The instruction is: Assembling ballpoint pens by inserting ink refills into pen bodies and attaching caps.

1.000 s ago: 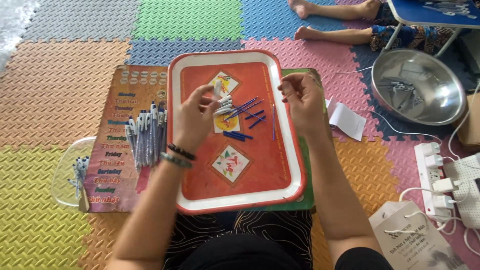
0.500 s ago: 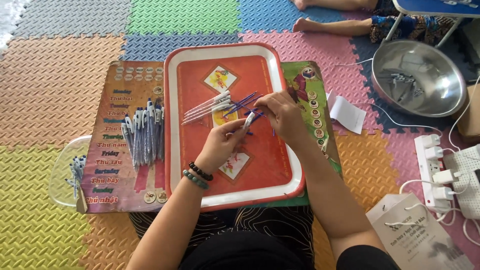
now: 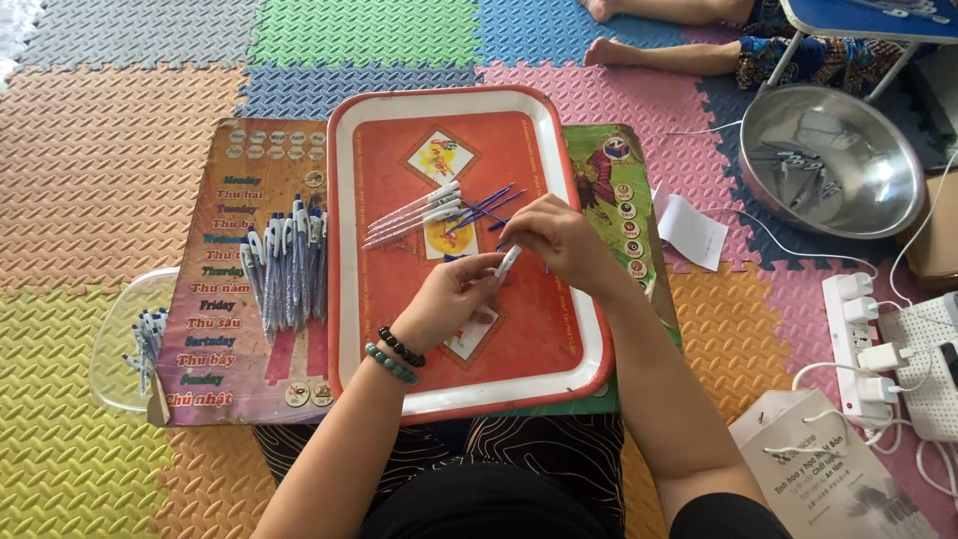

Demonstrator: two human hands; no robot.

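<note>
A row of finished pens (image 3: 287, 265) is laid on the board left of the red tray (image 3: 349, 299); a steel bowl (image 3: 833, 160) is seen far right. Over the tray, a white pen barrel (image 3: 507, 262) is gripped by the left hand (image 3: 449, 296) and right hand (image 3: 557, 238), its long axis tilted up-right.

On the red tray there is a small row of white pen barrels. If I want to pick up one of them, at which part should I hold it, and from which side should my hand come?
Probably the middle of the outermost of the white pen barrels, pinched across its width from above. They lie flat and close together on the red tray, slanting up to the right, with blue refills at their upper right ends. Coming from the lower left side avoids those and both hands.
</note>
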